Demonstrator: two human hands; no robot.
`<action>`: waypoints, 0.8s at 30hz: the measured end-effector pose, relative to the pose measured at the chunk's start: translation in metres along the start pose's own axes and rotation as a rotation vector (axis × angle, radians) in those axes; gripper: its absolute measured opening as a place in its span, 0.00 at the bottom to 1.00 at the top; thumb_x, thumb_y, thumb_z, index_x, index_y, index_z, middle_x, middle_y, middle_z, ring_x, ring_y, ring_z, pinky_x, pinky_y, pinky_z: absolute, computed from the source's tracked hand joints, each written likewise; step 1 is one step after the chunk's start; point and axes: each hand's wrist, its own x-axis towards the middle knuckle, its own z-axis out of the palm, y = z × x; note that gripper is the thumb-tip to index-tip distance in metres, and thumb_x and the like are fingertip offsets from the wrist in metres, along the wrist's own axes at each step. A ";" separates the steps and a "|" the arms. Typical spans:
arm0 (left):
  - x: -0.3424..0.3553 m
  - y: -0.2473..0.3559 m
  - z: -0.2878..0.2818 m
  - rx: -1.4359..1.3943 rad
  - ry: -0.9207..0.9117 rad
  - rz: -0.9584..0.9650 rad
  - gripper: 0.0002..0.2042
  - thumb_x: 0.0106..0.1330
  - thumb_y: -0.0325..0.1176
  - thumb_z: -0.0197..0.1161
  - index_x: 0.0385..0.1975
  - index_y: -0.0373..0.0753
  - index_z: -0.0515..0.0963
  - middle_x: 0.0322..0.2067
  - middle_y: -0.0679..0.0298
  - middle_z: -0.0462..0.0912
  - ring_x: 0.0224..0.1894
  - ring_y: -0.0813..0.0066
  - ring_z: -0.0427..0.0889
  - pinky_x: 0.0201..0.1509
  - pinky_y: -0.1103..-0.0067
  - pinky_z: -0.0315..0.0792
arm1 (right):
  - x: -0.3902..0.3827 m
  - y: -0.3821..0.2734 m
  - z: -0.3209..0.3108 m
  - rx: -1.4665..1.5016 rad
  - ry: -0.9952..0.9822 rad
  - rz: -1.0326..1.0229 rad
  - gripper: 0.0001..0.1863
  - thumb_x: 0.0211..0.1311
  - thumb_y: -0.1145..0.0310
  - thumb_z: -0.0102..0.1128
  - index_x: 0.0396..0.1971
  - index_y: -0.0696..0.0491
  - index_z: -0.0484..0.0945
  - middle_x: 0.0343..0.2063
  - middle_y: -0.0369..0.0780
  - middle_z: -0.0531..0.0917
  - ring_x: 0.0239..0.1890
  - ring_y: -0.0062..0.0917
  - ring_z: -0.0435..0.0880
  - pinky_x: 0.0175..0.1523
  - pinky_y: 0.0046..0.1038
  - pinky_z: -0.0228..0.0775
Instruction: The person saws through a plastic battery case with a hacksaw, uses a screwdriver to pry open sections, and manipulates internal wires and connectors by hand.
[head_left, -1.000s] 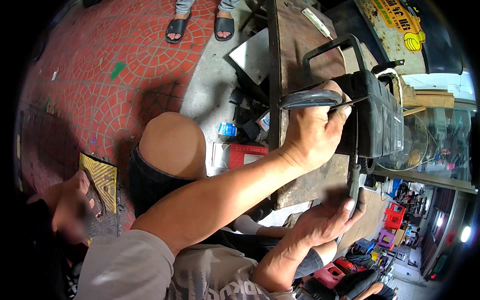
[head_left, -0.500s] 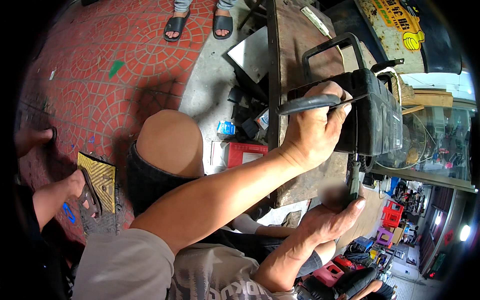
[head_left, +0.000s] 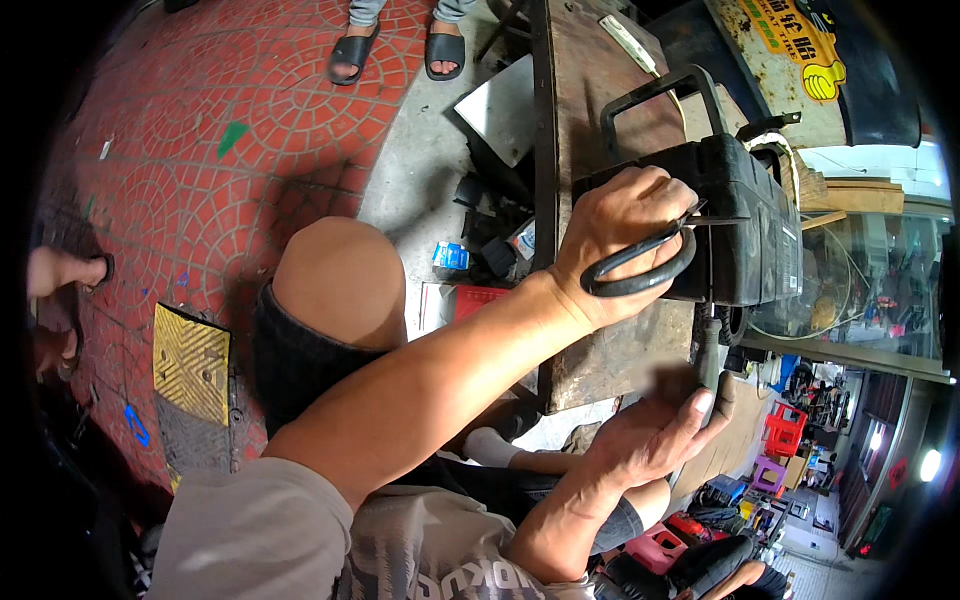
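Note:
A pair of scissors with black loop handles point(head_left: 655, 268) is in my left hand point(head_left: 618, 235). Its blades point(head_left: 718, 220) point right, across the front of a black plastic case point(head_left: 745, 235) with a raised carry handle point(head_left: 664, 90). My right hand point(head_left: 665, 440), lower down, grips a slim tool with a grey-green handle point(head_left: 711, 352), held upright. A thin dark shaft point(head_left: 712, 265) runs from that handle up to the scissor blades; the tool's exact kind is unclear. Part of the right fingers is blurred.
Under the case is a worn wooden table point(head_left: 600, 375). A white power strip point(head_left: 628, 43) lies at its far end. On the floor are a yellow-and-black ramp point(head_left: 192, 362) and boxes point(head_left: 451, 256). Another person's sandalled feet point(head_left: 445, 50) stand at the top; more feet show left.
The scissors have turned in my left hand, so both handle loops now show below the fingers. My right hand has shifted slightly. At the left, another person's foot has left the yellow ramp.

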 end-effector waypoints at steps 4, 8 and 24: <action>0.005 -0.001 -0.004 -0.058 -0.030 -0.031 0.03 0.69 0.25 0.63 0.37 0.33 0.79 0.32 0.52 0.81 0.37 0.47 0.83 0.40 0.62 0.78 | 0.009 0.002 -0.032 0.181 -0.265 0.171 0.27 0.80 0.51 0.54 0.64 0.58 0.69 0.40 0.45 0.82 0.37 0.26 0.79 0.43 0.28 0.70; 0.001 0.002 -0.001 -0.044 0.005 -0.023 0.03 0.68 0.24 0.64 0.36 0.33 0.78 0.32 0.51 0.80 0.36 0.47 0.82 0.39 0.62 0.77 | 0.003 -0.002 -0.020 0.012 -0.146 0.089 0.25 0.81 0.53 0.54 0.64 0.57 0.69 0.42 0.45 0.83 0.38 0.26 0.79 0.43 0.28 0.71; 0.002 0.003 -0.002 -0.089 0.051 -0.066 0.04 0.70 0.26 0.64 0.36 0.33 0.77 0.32 0.51 0.80 0.36 0.46 0.82 0.39 0.61 0.76 | 0.009 0.001 -0.023 0.200 -0.208 0.181 0.25 0.82 0.52 0.50 0.62 0.59 0.72 0.38 0.44 0.82 0.36 0.26 0.78 0.42 0.27 0.69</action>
